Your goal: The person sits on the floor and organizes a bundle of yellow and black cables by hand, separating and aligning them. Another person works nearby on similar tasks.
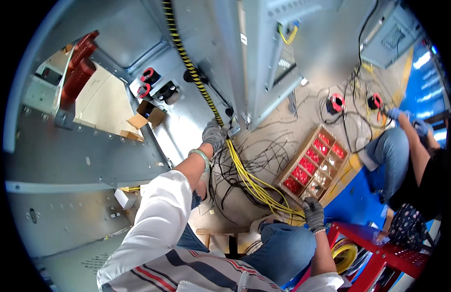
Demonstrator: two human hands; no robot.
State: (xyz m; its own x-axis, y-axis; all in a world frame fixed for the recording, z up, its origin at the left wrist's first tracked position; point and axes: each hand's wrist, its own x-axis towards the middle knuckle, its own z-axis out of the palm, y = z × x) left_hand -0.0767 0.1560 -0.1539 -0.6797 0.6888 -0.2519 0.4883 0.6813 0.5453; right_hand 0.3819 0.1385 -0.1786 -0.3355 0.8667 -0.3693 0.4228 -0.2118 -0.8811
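My left hand [214, 136], in a grey glove, is closed around a cable bundle at the cabinet's lower edge. Above it the bundle runs up in a black-and-yellow spiral wrap [192, 68]. Below it, loose yellow wires [247, 177] fan out and droop toward my right knee. At their far end my right hand [313, 214], also gloved in grey, has its fingers closed on the wires; its palm side is hidden. Just beyond the right hand, a wooden compartment box [290, 171] holds small red parts and clear bags.
Grey cabinet walls [55, 165] stand left and ahead. Black cables [264, 155] lie tangled on the floor. Red-and-black reels [336, 103] sit farther right. A small cardboard box [155, 116] stands inside the cabinet. A co-worker's knee [396, 151] and a red metal frame [366, 238] are at right.
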